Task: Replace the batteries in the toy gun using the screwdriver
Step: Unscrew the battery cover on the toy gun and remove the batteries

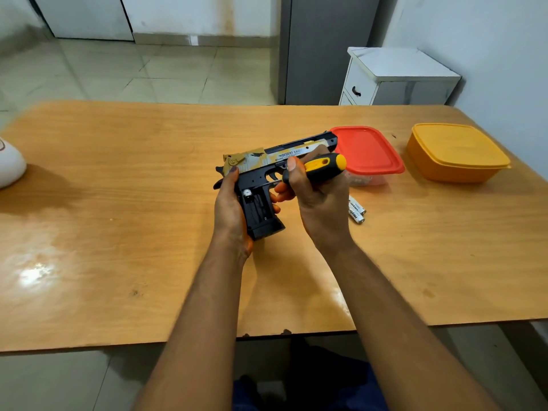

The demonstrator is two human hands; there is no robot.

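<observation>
A black and gold toy gun (268, 161) is held above the wooden table (118, 203), barrel pointing right. My left hand (229, 209) grips its handle from the left. The grip's battery bay (255, 206) lies open, with a silver battery end showing near its top. My right hand (314, 188) is closed around a screwdriver with a yellow and black handle (323, 166); its thin shaft points left toward the trigger area. Two loose batteries (356, 209) lie on the table just right of my right hand.
A clear box with a red lid (370, 152) stands behind the gun's muzzle. An orange lidded container (456, 152) sits at the right. A white object (10, 164) rests at the table's left edge. A white drawer cabinet (394, 78) stands beyond the table.
</observation>
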